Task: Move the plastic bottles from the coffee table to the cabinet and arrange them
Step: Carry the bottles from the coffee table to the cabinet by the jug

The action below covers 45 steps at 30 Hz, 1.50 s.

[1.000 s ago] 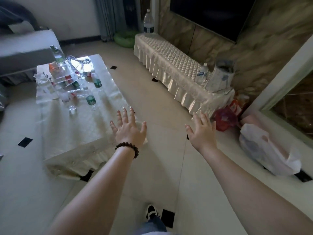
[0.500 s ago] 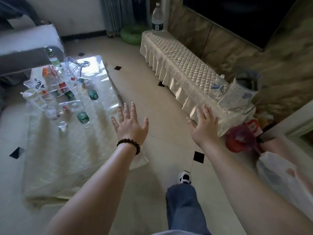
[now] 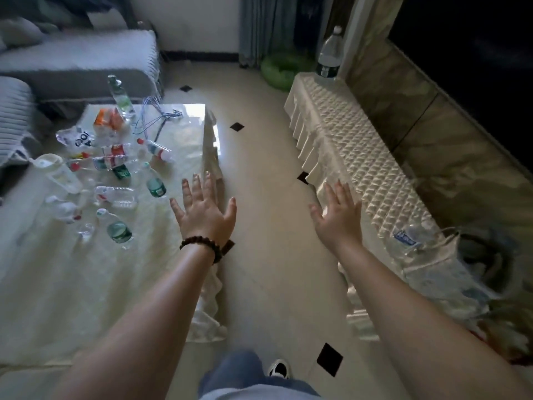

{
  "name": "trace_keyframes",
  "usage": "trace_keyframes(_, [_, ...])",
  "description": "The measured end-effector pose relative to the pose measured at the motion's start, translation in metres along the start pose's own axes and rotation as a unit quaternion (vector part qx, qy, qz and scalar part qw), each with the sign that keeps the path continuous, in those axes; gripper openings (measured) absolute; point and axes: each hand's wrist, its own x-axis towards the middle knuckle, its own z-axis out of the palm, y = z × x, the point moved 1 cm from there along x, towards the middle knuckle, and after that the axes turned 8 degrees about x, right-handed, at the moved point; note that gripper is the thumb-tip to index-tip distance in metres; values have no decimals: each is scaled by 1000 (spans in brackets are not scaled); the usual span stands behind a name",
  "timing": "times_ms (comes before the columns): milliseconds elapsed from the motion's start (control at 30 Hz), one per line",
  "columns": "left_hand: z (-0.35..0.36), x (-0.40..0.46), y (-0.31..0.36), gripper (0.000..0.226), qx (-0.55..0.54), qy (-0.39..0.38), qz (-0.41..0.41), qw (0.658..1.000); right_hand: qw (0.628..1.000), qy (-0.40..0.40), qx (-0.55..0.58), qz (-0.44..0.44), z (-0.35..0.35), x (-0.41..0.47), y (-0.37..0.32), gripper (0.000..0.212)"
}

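With both our left hand (image 3: 203,213) and right hand (image 3: 339,217) spread wide and holding nothing, we should reach left for the nearest green-label bottle (image 3: 116,228) lying on the tabletop (image 3: 86,284) and grab its middle.

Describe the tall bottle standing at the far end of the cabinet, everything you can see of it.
The tall bottle is clear plastic with a pale cap and a dark label band around its lower body. It stands upright at the far end of the cabinet, on the quilted cream cover, close to the wall edge behind it. Its contents cannot be made out. Nothing else touches it; both hands are well short of it.
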Motion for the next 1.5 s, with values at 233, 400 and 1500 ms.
trace_keyframes(233, [27,87,-8,75,7,3,-96,995,995,-60,-10,-77,55,124,-25,64])
trace_keyframes(400, [49,170,-30,75,-8,21,-167,986,986,-95,-9,-134,100,219,-73,62])
trace_keyframes(1500, [81,423,-130,71,10,100,-669,736,702,-404,-51,-584,369,552,-433,65])
